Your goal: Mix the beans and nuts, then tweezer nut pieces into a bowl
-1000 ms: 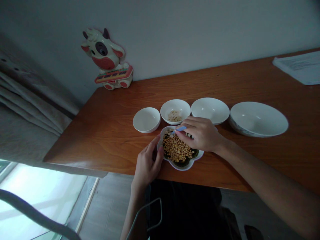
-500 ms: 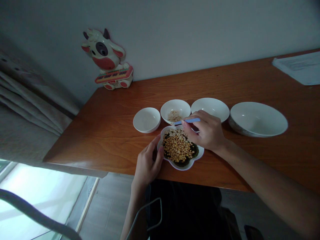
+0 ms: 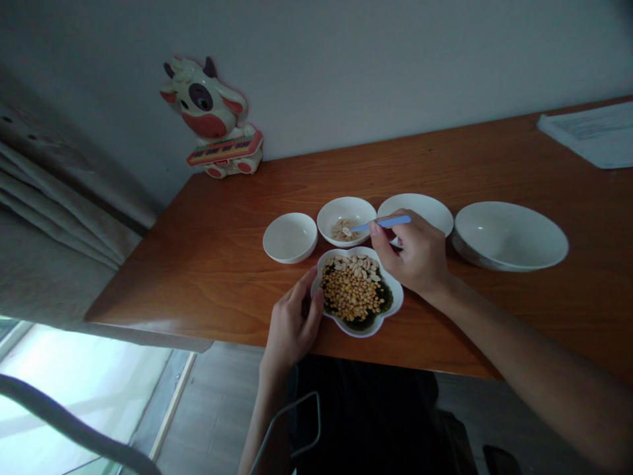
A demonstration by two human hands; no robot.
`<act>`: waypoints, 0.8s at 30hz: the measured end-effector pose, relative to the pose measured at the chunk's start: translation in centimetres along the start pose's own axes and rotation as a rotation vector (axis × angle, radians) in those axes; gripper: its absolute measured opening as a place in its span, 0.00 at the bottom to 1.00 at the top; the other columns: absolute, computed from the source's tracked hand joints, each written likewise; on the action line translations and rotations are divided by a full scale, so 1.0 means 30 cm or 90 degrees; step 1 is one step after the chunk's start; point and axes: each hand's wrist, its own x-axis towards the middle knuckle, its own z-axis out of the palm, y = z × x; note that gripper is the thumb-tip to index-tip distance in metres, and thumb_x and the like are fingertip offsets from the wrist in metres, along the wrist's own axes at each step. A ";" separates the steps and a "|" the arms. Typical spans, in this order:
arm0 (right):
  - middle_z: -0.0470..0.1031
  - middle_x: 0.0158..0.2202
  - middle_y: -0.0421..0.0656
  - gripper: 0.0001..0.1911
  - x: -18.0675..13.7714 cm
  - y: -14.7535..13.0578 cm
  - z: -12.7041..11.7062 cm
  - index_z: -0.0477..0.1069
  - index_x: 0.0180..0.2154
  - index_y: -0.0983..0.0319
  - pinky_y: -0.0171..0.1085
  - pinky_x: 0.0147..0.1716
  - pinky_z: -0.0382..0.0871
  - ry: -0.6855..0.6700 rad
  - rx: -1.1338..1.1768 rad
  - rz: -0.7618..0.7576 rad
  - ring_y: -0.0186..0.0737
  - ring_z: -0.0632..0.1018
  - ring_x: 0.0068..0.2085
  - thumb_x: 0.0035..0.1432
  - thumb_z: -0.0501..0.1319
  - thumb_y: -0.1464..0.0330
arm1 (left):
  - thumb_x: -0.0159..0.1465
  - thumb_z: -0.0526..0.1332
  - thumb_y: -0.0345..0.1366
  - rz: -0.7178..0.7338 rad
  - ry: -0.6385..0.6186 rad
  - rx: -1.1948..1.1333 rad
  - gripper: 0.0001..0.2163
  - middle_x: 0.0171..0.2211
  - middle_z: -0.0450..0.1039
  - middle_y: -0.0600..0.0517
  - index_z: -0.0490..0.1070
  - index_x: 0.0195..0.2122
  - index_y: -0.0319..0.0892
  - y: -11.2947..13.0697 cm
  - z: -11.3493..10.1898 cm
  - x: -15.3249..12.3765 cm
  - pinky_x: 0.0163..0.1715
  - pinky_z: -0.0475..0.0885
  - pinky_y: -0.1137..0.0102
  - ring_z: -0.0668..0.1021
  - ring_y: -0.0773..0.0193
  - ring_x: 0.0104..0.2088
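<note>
A flower-shaped white dish (image 3: 393, 307) near the table's front edge holds yellow beans, pale seeds and something dark green. My left hand (image 3: 291, 324) grips its left rim with curled fingers. My right hand (image 3: 417, 256) pinches a blue spoon (image 3: 383, 223), whose tip reaches into a small white bowl (image 3: 346, 214) that has a few pale seeds in it. That bowl stands just behind the dish.
An empty small bowl (image 3: 289, 236) stands to the left, a shallow white bowl (image 3: 428, 207) and a large white bowl (image 3: 510, 236) to the right, all on the wooden table (image 3: 222, 264). A cow toy (image 3: 211, 119) stands by the wall. Papers (image 3: 593, 132) lie far right. A curtain (image 3: 54, 218) hangs left.
My right hand has lifted the blue spoon out of the flower-shaped dish and carried it back to the small seed bowl. My left hand has stayed on the dish rim.
</note>
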 end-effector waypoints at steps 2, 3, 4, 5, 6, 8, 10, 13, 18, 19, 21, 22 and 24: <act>0.73 0.26 0.41 0.09 0.001 -0.001 -0.001 0.70 0.32 0.60 0.38 0.28 0.64 0.004 -0.005 0.005 0.38 0.72 0.29 0.67 0.59 0.67 | 0.75 0.54 0.41 -0.003 0.000 0.001 0.21 0.45 0.81 0.45 0.65 0.67 0.41 0.001 0.000 0.001 0.49 0.76 0.64 0.83 0.56 0.44; 0.73 0.26 0.42 0.09 0.001 -0.001 -0.001 0.70 0.32 0.60 0.38 0.28 0.64 0.005 -0.005 0.005 0.38 0.72 0.29 0.67 0.60 0.67 | 0.75 0.54 0.41 -0.005 0.000 0.001 0.21 0.45 0.81 0.45 0.65 0.67 0.41 0.001 0.000 0.001 0.49 0.76 0.64 0.83 0.56 0.44; 0.73 0.26 0.42 0.09 0.001 -0.001 -0.001 0.71 0.32 0.60 0.38 0.28 0.64 0.005 -0.002 0.004 0.38 0.72 0.28 0.67 0.60 0.67 | 0.75 0.54 0.41 -0.005 0.000 0.000 0.21 0.45 0.81 0.45 0.65 0.67 0.41 0.001 0.000 0.001 0.49 0.76 0.64 0.83 0.56 0.44; 0.73 0.26 0.42 0.09 0.002 -0.001 -0.001 0.71 0.32 0.60 0.38 0.28 0.64 0.005 0.001 0.003 0.38 0.72 0.28 0.67 0.60 0.67 | 0.75 0.54 0.41 -0.005 0.001 -0.001 0.21 0.45 0.81 0.45 0.65 0.67 0.41 0.000 0.000 0.001 0.49 0.76 0.64 0.83 0.56 0.45; 0.73 0.27 0.42 0.08 0.002 -0.001 -0.001 0.71 0.32 0.60 0.38 0.28 0.64 0.004 0.004 0.003 0.38 0.72 0.28 0.66 0.60 0.67 | 0.75 0.54 0.41 -0.005 0.001 -0.003 0.21 0.46 0.81 0.44 0.65 0.67 0.41 0.000 0.000 0.001 0.49 0.76 0.64 0.83 0.56 0.45; 0.73 0.27 0.42 0.09 0.002 -0.003 -0.001 0.71 0.32 0.61 0.38 0.28 0.64 0.003 0.008 0.006 0.37 0.72 0.28 0.67 0.60 0.67 | 0.75 0.54 0.41 -0.003 0.001 -0.006 0.21 0.47 0.81 0.44 0.64 0.67 0.41 -0.002 0.000 0.000 0.49 0.76 0.65 0.83 0.56 0.46; 0.73 0.26 0.42 0.09 0.004 -0.004 -0.001 0.71 0.32 0.61 0.38 0.28 0.64 0.000 0.010 0.010 0.37 0.72 0.28 0.67 0.59 0.67 | 0.75 0.54 0.41 -0.002 0.001 -0.006 0.21 0.48 0.81 0.44 0.64 0.67 0.41 -0.003 0.000 0.000 0.49 0.75 0.64 0.83 0.56 0.46; 0.73 0.26 0.42 0.10 0.007 -0.007 -0.001 0.71 0.31 0.61 0.38 0.28 0.64 -0.001 0.013 0.005 0.37 0.72 0.28 0.67 0.59 0.67 | 0.76 0.54 0.41 -0.001 -0.002 -0.006 0.21 0.48 0.81 0.44 0.65 0.67 0.41 -0.002 0.001 0.001 0.49 0.76 0.64 0.83 0.56 0.46; 0.73 0.25 0.41 0.10 0.007 -0.007 -0.003 0.70 0.30 0.61 0.38 0.28 0.64 -0.001 0.023 -0.006 0.36 0.71 0.27 0.66 0.61 0.68 | 0.75 0.54 0.41 -0.001 0.000 -0.005 0.21 0.47 0.81 0.44 0.65 0.66 0.41 0.002 0.001 0.002 0.48 0.76 0.64 0.83 0.56 0.45; 0.72 0.25 0.41 0.10 0.006 -0.006 -0.004 0.70 0.29 0.61 0.38 0.28 0.64 -0.007 0.032 -0.014 0.36 0.71 0.27 0.65 0.61 0.68 | 0.75 0.54 0.41 0.000 0.001 -0.005 0.21 0.47 0.81 0.44 0.65 0.66 0.41 0.002 0.001 0.002 0.48 0.76 0.64 0.83 0.56 0.45; 0.72 0.25 0.41 0.11 0.003 -0.007 -0.005 0.69 0.28 0.60 0.38 0.28 0.65 -0.026 0.049 -0.046 0.36 0.71 0.27 0.65 0.61 0.68 | 0.75 0.54 0.41 0.002 0.003 -0.006 0.21 0.47 0.81 0.44 0.65 0.66 0.41 0.000 0.001 0.001 0.47 0.76 0.64 0.83 0.57 0.44; 0.72 0.25 0.41 0.10 0.002 -0.007 -0.005 0.69 0.28 0.60 0.38 0.28 0.65 -0.039 0.055 -0.067 0.37 0.72 0.27 0.64 0.61 0.68 | 0.75 0.54 0.41 0.003 0.004 -0.006 0.21 0.47 0.81 0.44 0.65 0.66 0.41 -0.001 0.001 0.001 0.47 0.76 0.65 0.83 0.57 0.44; 0.75 0.27 0.42 0.08 -0.002 -0.009 -0.003 0.71 0.30 0.61 0.38 0.29 0.67 -0.065 0.068 -0.107 0.38 0.74 0.29 0.63 0.62 0.69 | 0.75 0.54 0.41 0.004 0.005 -0.005 0.21 0.47 0.81 0.44 0.65 0.66 0.41 -0.002 0.001 0.001 0.47 0.76 0.65 0.83 0.57 0.44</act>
